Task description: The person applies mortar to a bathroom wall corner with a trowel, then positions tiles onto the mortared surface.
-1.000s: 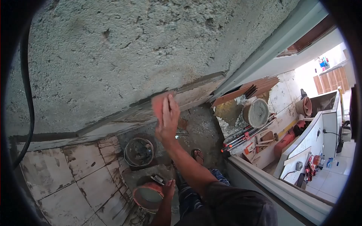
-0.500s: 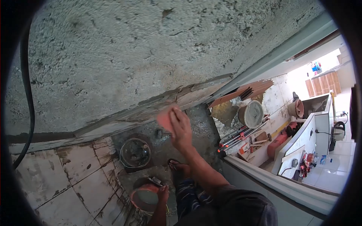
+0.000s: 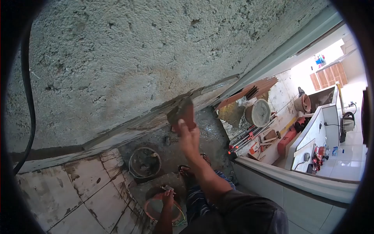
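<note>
Block [image 3: 184, 114], reddish, probably light, soft and spongy, is hovering before the far wall [image 3: 128, 46], the right hand's [image 3: 189, 139] fingers pinching its near edge, a sensible hold, while the left hand [image 3: 168, 197] is hanging over the near bucket [image 3: 146, 209], fingers unclear.

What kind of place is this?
Probably part of a building being built or repaired. You can tell from the rough grey wall, the smeared tiles and the bucket standing among tools.
</note>
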